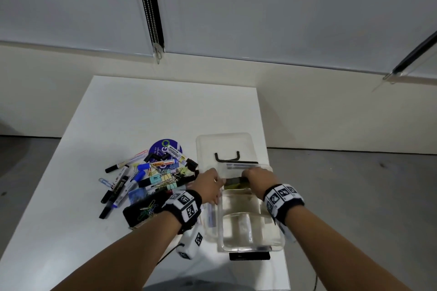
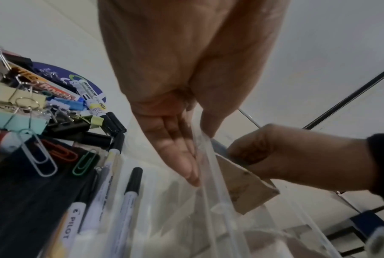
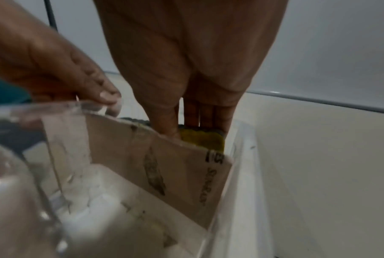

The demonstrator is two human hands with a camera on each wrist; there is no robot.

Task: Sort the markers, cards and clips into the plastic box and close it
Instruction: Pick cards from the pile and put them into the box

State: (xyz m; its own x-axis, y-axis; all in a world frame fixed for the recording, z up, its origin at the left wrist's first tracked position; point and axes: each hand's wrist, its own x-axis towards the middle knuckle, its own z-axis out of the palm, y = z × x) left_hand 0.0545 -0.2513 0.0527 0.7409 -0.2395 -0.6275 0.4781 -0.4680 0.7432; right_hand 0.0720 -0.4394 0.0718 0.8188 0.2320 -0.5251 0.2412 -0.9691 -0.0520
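Steadying the plastic box (image 1: 250,231) at the table's (image 1: 142,111) near right corner, I am pinching its left wall with my left hand (image 1: 209,186), thumb inside and fingers outside, so the box should not slide while I load it. My right hand (image 1: 256,181) is gripping a stack of cards (image 3: 175,167) from above, thumb in front and fingers behind, and I am lowering it on edge into the far compartment. The stack's long axis is running left to right across the box, parallel to the far wall, with its brown face turned toward me, which I judge lets it slot in upright. The lid (image 1: 224,146) is lying open beyond the box, near the table's right edge. The pile of markers and clips (image 1: 146,177) is waiting just left of the box, so most sorting is, in my judgement, yet to come.
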